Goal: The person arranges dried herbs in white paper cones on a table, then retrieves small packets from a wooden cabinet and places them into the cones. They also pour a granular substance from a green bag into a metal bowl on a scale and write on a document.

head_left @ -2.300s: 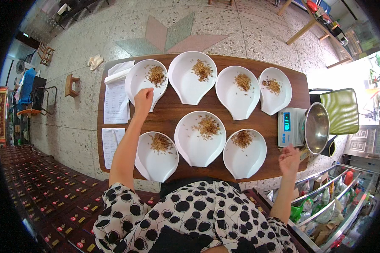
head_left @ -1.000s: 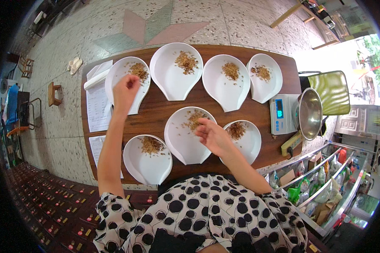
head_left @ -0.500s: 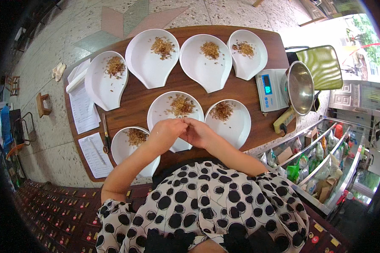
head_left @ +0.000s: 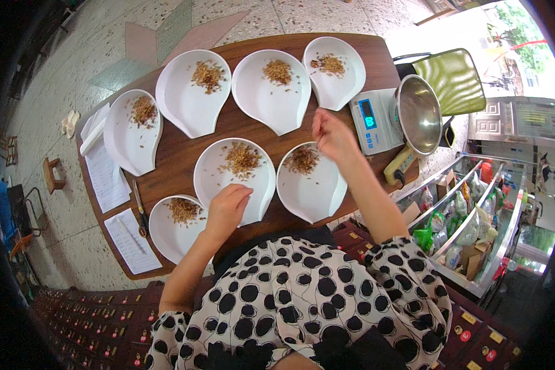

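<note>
White scoop-shaped dishes, seven, on brown wooden worktop. Right hand (head_left: 330, 135), fingers pinched together, hovers at far rim of near-right dish (head_left: 311, 182); its herb pile (head_left: 301, 160) lies just left. Left hand (head_left: 227, 208), loosely curled, rests on near-middle dish (head_left: 235, 179).

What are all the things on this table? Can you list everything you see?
white dishes: seven, white, four in the far row and three in the near row, each with a pile of brown bits
table: one, brown wood, under the dishes
scale: one, pale with a blue screen, right end
metal bowl: one, silver, on the scale
paper sheets: a few, white, left end
chair: one, green, beyond the scale
left hand: one, over the near middle dish
right hand: one, above the near right dish, fingers bunched
</note>
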Demonstrator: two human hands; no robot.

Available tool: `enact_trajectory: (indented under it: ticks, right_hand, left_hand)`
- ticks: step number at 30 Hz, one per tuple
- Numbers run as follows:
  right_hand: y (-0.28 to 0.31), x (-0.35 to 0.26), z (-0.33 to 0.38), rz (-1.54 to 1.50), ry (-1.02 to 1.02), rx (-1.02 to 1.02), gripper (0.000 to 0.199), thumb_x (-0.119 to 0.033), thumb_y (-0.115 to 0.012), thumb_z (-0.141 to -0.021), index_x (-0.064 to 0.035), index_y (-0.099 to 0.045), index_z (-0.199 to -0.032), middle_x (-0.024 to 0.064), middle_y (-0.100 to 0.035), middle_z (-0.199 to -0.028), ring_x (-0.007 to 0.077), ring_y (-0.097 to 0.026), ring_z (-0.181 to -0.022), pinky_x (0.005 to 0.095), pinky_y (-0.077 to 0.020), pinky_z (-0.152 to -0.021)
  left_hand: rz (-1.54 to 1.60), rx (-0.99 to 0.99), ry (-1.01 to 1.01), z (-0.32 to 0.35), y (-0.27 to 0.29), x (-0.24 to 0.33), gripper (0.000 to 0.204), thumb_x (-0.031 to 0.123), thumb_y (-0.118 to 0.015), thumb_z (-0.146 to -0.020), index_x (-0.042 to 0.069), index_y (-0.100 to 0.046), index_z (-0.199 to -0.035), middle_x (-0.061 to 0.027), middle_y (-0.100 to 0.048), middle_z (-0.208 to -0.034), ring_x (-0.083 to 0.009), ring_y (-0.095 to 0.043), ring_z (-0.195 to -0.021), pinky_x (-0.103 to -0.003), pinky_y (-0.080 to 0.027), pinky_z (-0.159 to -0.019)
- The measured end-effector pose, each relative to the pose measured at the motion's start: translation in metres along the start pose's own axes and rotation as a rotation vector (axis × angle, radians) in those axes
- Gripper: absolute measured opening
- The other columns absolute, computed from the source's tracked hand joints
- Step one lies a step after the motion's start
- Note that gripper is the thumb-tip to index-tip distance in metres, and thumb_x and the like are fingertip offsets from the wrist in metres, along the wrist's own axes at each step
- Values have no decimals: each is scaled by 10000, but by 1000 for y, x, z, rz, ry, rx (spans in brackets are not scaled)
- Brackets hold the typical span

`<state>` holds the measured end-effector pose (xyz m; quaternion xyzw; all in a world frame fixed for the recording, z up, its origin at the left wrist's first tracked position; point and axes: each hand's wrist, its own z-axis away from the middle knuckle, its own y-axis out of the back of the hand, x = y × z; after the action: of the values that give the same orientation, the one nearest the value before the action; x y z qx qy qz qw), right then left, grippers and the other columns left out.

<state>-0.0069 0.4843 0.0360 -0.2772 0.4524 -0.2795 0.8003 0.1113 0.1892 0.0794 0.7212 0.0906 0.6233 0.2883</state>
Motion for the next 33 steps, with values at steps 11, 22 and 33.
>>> enact_trajectory:
  ticks: [11,22,33]
  right_hand:
    - [-12,-115,-104,27,167,522,310,-150,-383,-880,80,-401,-1086,211,-428,-1087,318,-426,-1036,409,-410,-854]
    - [-13,-51,-20,494,310,290,256,-74,-463,-848,14,-500,-1086,78,-544,-927,145,-539,-795,268,-454,-674]
    - [2,48,91,784,153,410,171,-63,-496,-838,10,-576,-969,21,-563,-769,73,-508,-624,197,-418,-537]
  left_hand:
    - [40,27,150,24,-7,-6,128,-4,-580,-743,20,-617,-863,-118,-592,-826,-254,-583,-687,-312,-474,-594]
    - [-17,8,198,4,-10,-29,135,7,-577,-747,17,-613,-877,-118,-584,-846,-263,-576,-669,-314,-466,-584]
    - [-329,2,-71,-54,-40,-34,138,17,-588,-702,41,-609,-837,-87,-497,-832,-276,-515,-808,-381,-451,-659]
